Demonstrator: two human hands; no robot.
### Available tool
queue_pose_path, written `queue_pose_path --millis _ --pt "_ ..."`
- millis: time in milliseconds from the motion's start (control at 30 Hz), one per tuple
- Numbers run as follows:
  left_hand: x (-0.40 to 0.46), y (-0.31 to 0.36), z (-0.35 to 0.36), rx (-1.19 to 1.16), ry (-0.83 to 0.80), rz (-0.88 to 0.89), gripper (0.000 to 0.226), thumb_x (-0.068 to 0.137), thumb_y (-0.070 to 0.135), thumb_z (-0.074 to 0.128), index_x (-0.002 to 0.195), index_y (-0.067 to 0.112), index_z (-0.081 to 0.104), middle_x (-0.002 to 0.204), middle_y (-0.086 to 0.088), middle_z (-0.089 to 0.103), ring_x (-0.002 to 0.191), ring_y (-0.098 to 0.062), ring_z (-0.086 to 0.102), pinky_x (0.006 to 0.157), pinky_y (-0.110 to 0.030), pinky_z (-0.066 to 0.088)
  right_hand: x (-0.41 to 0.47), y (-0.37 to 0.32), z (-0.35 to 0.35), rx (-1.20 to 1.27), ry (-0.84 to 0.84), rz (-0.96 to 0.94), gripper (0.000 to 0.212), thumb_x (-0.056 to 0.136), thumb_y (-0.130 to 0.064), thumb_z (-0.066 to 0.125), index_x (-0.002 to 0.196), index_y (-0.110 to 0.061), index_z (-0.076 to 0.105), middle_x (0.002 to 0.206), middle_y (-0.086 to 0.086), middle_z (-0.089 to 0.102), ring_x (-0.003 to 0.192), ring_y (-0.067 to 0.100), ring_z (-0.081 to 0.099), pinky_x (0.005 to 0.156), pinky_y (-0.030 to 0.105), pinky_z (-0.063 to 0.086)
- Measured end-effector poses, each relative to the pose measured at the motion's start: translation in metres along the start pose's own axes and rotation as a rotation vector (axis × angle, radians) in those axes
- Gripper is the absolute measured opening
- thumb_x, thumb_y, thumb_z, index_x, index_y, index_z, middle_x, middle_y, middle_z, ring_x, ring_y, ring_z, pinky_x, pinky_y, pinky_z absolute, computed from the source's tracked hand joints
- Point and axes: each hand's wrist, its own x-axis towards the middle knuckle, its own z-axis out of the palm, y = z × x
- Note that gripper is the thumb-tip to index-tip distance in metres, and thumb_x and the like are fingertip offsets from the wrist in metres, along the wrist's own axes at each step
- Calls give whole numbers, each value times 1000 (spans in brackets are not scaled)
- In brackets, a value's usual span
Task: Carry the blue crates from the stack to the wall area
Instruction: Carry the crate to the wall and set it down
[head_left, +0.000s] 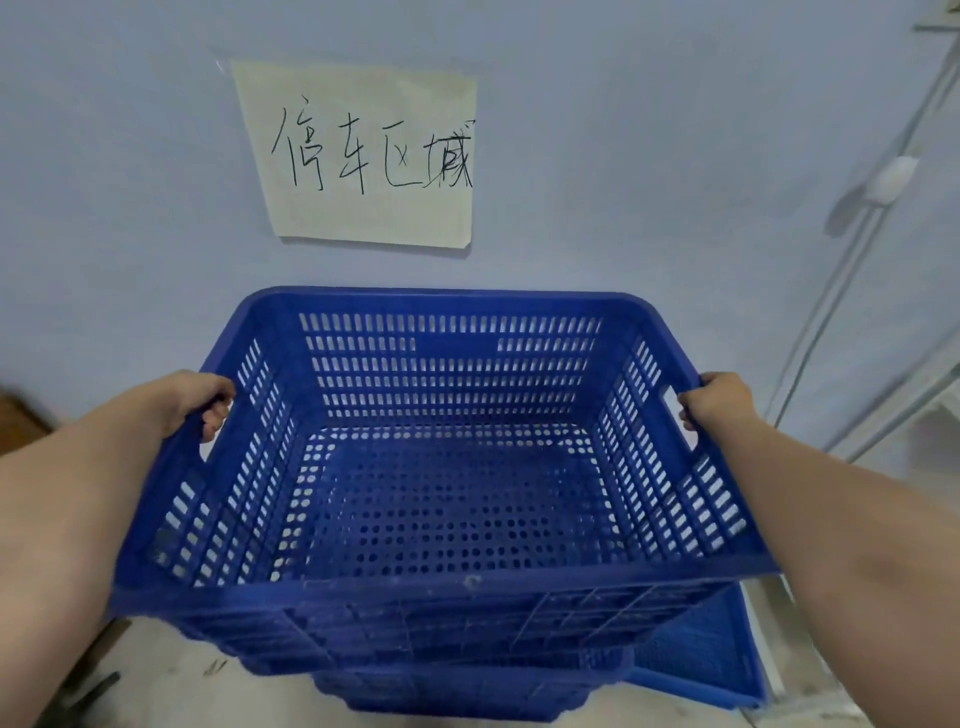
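Head view shows the left hand (205, 400) and right hand (714, 400) each gripping a side handle of the blue crate (441, 467) held before the wall (623, 156), above other crates (696, 660); best lowered level, squarely nested.

1. Ahead of you a pale blue-grey wall (623, 156) fills the upper frame, evenly lit.
2. A cream paper sign (363, 156) with black handwritten characters is stuck to it, upper centre-left.
3. At the right, white conduit (852, 244) runs diagonally past a small white box (894, 177).
4. Grey, scuffed floor (171, 680) shows at lower left.
5. A brown object (18, 423) sits at the left edge, blurred.
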Motion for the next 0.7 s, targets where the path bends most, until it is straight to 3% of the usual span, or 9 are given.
queue_pose_path --millis 167,333,467,600,700 --pt "12 -11 2 -4 25 2 32 93 6 38 63 13 32 27 2 31 17 -9 23 32 -10 27 -5 16 9 -22 3 24 15 83 -2 55 96 -7 61 69 16 62 63 31 62 79 50 58" --pt "25 -11 -2 45 49 51 32 92 4 41 61 10 36 30 -1 34 18 -10 26 32 -13 28 -19 27 21 -34 16 54 15 84 -1 54 96 -9 58 73 17 64 61 31 60 77 46 59" --pt "38 -7 -1 93 66 118 31 90 3 43 59 8 40 49 -9 39 31 -19 31 44 -20 30 -25 36 30 -56 27 76 24 81 1 52 103 -3 60 88 26 67 74 38 68 77 46 59" --pt "51 -2 8 77 75 162 24 88 -1 42 65 5 42 61 -12 43 41 -22 37 46 -22 34 -20 35 34 -69 31 99 35 78 3 49 110 4 60 94 27 67 85 42 67 81 52 57" --pt "64 -3 15 71 72 175 18 90 -1 42 72 1 45 64 -14 47 50 -25 41 44 -24 41 -17 31 35 -79 49 94 37 80 3 48 115 3 59 100 26 66 89 42 66 84 48 56"
